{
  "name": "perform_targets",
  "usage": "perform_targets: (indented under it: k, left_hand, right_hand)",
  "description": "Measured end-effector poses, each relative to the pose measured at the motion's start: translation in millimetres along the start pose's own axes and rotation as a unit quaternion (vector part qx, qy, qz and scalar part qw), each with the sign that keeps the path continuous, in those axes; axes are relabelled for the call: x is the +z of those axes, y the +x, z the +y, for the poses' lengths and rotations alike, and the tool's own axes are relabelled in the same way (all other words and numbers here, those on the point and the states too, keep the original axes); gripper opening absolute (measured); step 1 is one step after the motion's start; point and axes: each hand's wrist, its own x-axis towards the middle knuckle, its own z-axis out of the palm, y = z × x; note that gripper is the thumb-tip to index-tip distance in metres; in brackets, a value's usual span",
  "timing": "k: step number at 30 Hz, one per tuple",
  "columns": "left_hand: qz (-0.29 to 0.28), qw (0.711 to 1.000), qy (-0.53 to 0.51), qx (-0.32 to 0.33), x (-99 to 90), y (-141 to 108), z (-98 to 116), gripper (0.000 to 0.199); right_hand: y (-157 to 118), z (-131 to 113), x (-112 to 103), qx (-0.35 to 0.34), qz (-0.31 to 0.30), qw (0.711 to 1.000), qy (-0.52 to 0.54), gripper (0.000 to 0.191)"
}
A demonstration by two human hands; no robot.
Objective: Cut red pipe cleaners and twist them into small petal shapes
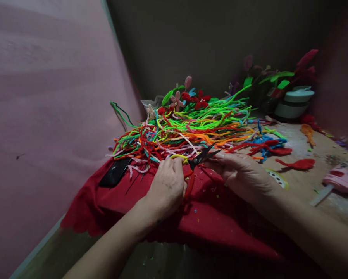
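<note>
Scissors [202,157] with black blades and red-orange handles are held at the middle of the view, blades parted and pointing up and right. My left hand [170,182] is closed around their handles, and a yellow fuzzy stem [178,157] shows at its fingertips. Beside the blade tips, my right hand [235,170] has its fingers pressed together; what they pinch, if anything, is too small to make out. A large heap of colourful fuzzy stems [203,124] lies just beyond both hands.
A black phone [115,172] rests left on the red cloth [214,224]. Fuzzy flowers [201,100] stand behind the heap. A pale lidded container [295,102], red fuzzy pieces [300,164] and a pink object [344,176] are at the right. Walls rise left and behind.
</note>
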Motion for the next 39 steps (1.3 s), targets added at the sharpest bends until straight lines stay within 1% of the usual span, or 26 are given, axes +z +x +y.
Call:
perform_targets:
  k: [5, 12, 18, 22, 26, 31, 35, 39]
  left_hand:
    - [-0.024, 1.0, -0.009, -0.005, -4.8, 0, 1, 0.03]
    - [-0.016, 1.0, 0.001, -0.001, -4.2, 1, 0, 0.031]
    - [-0.052, 0.999, -0.009, 0.001, -8.3, 2, -1, 0.029]
    - [-0.061, 0.998, 0.003, 0.011, -10.1, 0, -4, 0.029]
    - [-0.063, 0.998, 0.006, 0.026, -10.3, -1, -6, 0.03]
    - [-0.086, 0.996, 0.014, 0.034, -13.1, -1, -5, 0.027]
    - [-0.11, 0.993, 0.025, 0.031, -17.6, 1, -3, 0.029]
    - [-0.114, 0.993, 0.026, 0.023, -19.7, 1, -3, 0.028]
  right_hand:
    - [0, 1, -1, 0.004, 0.001, 1.0, 0.007, 0.014]
    - [0, 1, -2, -0.002, -0.004, 1.0, -0.009, 0.013]
    - [0, 0, -2, 0.014, 0.005, 1.0, -0.024, 0.01]
    - [0, 1, -3, 0.019, 0.01, 0.999, -0.034, 0.008]
    - [-1, 0, -2, 0.013, 0.016, 0.999, -0.044, 0.009]
    - [-1, 1, -1, 0.014, 0.001, 0.999, -0.053, 0.013]
    - [-1, 2, -4, 0.004, -0.002, 0.998, -0.067, 0.013]
    - [-1, 1, -4, -0.009, 0.003, 0.995, -0.095, 0.011]
